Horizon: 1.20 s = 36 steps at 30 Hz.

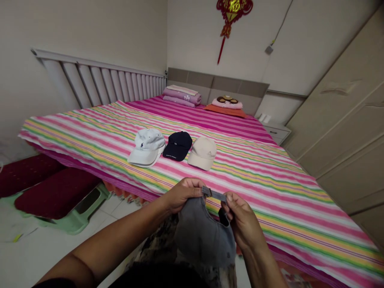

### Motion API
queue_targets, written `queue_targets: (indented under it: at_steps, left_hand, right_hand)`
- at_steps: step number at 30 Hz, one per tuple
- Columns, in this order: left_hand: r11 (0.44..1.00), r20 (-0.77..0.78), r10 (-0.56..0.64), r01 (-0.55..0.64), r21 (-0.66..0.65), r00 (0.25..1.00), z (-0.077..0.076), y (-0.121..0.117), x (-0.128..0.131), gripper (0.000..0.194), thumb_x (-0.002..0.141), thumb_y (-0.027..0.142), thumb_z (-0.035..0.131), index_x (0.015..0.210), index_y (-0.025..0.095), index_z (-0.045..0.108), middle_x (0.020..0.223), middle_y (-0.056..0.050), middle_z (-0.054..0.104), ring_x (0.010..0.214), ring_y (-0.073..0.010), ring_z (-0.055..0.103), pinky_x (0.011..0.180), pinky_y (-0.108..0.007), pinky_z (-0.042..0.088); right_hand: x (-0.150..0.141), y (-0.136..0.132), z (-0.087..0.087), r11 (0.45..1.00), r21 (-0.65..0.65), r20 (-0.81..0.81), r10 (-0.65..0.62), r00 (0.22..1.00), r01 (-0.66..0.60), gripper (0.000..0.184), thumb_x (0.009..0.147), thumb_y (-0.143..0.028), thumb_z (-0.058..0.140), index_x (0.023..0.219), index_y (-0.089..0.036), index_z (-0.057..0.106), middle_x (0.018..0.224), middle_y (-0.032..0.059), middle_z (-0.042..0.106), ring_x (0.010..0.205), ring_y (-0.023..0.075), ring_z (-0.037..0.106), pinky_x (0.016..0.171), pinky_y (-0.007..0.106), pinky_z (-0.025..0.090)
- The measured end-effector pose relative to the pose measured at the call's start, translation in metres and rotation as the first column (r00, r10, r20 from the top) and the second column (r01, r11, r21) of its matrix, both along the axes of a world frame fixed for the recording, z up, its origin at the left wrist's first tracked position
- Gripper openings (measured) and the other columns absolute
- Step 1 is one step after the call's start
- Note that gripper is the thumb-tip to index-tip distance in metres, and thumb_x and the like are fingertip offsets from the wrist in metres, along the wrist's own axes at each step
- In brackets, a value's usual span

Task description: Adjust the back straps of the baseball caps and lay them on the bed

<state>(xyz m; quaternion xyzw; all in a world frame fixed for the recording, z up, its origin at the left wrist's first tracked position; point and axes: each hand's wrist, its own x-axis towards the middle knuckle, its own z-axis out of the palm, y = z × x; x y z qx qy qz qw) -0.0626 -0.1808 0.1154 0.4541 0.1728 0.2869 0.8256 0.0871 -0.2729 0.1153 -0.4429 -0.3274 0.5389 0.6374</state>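
Head view: grey cap [204, 234] between both hands' grips.

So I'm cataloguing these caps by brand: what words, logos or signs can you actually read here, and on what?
Nothing reads clearly.
White cap: small dark emblem, too small to read.
Navy cap: pale line of lettering on the brim, blurred.
Beige cap: small striped mark, no legible word.
Red wall ornament: gold character, too blurred to read.
Grey cap held by left hand and right hand: no text visible.
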Motion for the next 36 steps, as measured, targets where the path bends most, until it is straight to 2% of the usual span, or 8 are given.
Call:
queue_targets:
  at_steps: [6,14,16,20,22,26,29,36]
  left_hand:
    - [0.993,0.208,0.113,-0.114,-0.008,0.971,0.001,0.012,-0.017,0.028,0.058,0.031,0.073,0.062,0.011,0.053,0.052,0.0,0.055,0.043,-0.0063,0.048,0.043,-0.016,0.035]
    - [0.952,-0.074,0.217,-0.194,0.238,0.973,-0.001,0.037,-0.05,0.028,0.076,0.038,0.055,0.092,0.017,0.047,0.069,-0.004,0.064,0.053,-0.013,0.056,0.05,-0.022,0.04]
    - [0.856,-0.164,0.363,-0.259,0.447,0.917,0.006,0.04,-0.06,0.039,0.075,0.038,0.055,0.107,0.016,0.047,0.078,-0.006,0.065,0.068,-0.0167,0.06,0.06,-0.026,0.044]
    - [0.371,-0.13,0.645,-0.16,0.915,0.753,0.026,0.022,-0.066,0.049,0.067,0.038,0.064,0.11,0.017,0.055,0.118,-0.013,0.055,0.114,-0.0274,0.043,0.099,-0.04,0.025]
    - [0.315,-0.227,0.56,0.048,0.948,0.797,0.033,0.007,-0.063,0.04,0.067,0.039,0.065,0.101,0.017,0.061,0.109,-0.011,0.06,0.11,-0.0293,0.047,0.102,-0.044,0.018]
    - [0.665,-0.48,0.055,0.326,0.672,0.876,0.031,-0.005,-0.062,0.022,0.074,0.036,0.058,0.079,0.015,0.064,0.078,-0.004,0.065,0.077,-0.0197,0.058,0.08,-0.033,0.042]
    - [0.909,-0.295,-0.245,0.324,0.261,0.924,0.027,0.004,-0.075,0.025,0.072,0.036,0.061,0.084,0.014,0.064,0.076,-0.003,0.066,0.064,-0.0136,0.058,0.063,-0.024,0.045]
    - [1.0,0.068,0.018,-0.017,-0.01,0.997,0.024,0.037,-0.097,0.032,0.053,0.033,0.075,0.072,0.01,0.066,0.06,-0.006,0.064,0.054,-0.0133,0.058,0.057,-0.023,0.045]
  right_hand:
    - [0.006,0.01,-0.002,0.981,-0.058,-0.23,-0.194,0.954,0.185,0.03,0.059,-0.032,0.073,0.065,-0.018,0.047,0.055,-0.0074,0.042,0.041,0.0043,0.03,0.039,0.017,0.026]
    - [-0.001,0.022,0.009,0.972,0.025,-0.22,-0.225,0.949,0.236,0.024,0.065,-0.036,0.068,0.068,-0.019,0.052,0.058,-0.0047,0.052,0.044,0.0063,0.043,0.043,0.019,0.037]
    - [-0.006,0.027,0.012,0.97,0.049,-0.206,-0.221,0.953,0.236,0.023,0.067,-0.038,0.066,0.069,-0.019,0.053,0.06,-0.0041,0.053,0.046,0.0073,0.045,0.044,0.021,0.038]
    - [-0.024,0.041,0.016,0.979,0.085,-0.173,-0.167,0.971,0.184,0.021,0.07,-0.038,0.063,0.067,-0.019,0.054,0.061,-0.0032,0.054,0.047,0.0077,0.046,0.046,0.022,0.04]
    - [-0.036,0.048,0.018,0.984,0.099,-0.192,-0.124,0.974,0.145,0.021,0.071,-0.038,0.063,0.068,-0.018,0.055,0.062,-0.0028,0.055,0.048,0.0075,0.047,0.049,0.021,0.04]
    - [-0.05,0.063,0.02,0.979,0.168,-0.208,-0.082,0.975,0.118,0.02,0.073,-0.038,0.062,0.071,-0.018,0.058,0.065,-0.0025,0.057,0.051,0.0077,0.049,0.052,0.021,0.041]
    - [-0.046,0.077,0.009,0.979,0.198,-0.058,-0.042,0.997,0.053,0.021,0.074,-0.04,0.06,0.077,-0.019,0.06,0.074,-0.0001,0.062,0.059,0.0103,0.054,0.058,0.023,0.043]
    - [-0.07,0.08,-0.051,0.886,-0.055,-0.065,0.457,0.887,-0.46,0.042,0.073,-0.054,0.054,0.092,-0.018,0.065,0.09,0.0088,0.069,0.084,0.0255,0.062,0.071,0.039,0.047]
